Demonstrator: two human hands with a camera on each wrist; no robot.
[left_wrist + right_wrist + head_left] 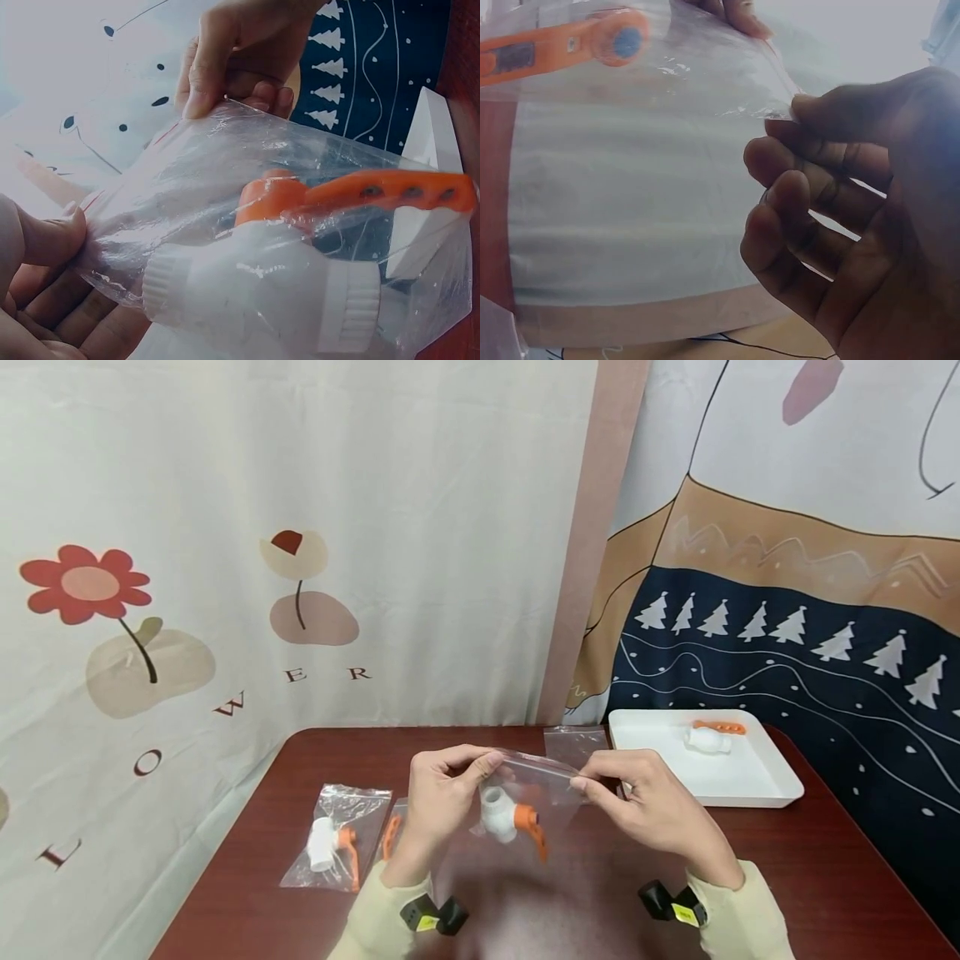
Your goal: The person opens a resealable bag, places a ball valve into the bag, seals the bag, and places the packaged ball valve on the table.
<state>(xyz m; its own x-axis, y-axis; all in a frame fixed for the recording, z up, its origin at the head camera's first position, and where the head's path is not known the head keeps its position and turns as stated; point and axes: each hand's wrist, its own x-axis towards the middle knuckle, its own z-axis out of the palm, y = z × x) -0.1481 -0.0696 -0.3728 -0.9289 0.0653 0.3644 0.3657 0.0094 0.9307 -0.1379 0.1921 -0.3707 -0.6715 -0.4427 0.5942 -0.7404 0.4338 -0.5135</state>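
Note:
Both hands hold up a clear zip bag [187, 176] by its top edge. Inside it hangs a white ball valve [498, 814] with an orange handle [390, 186]. My left hand [444, 793] pinches the left end of the bag's mouth between thumb and fingers. At the other end, thumb and forefinger of my right hand [647, 797] pinch the corner, seen closely in the right wrist view, where the remaining fingers curl loosely. The bag hangs above the table. Glare hides whether the seal is closed.
A bagged valve [322, 845] lies on the brown table [247, 877] at left, with another orange handle [392, 837] in a bag partly behind the left wrist. A flat plastic bag [573, 742] lies at the back. The white tray [757, 785] holds a white valve body [707, 741] and orange handle [720, 727].

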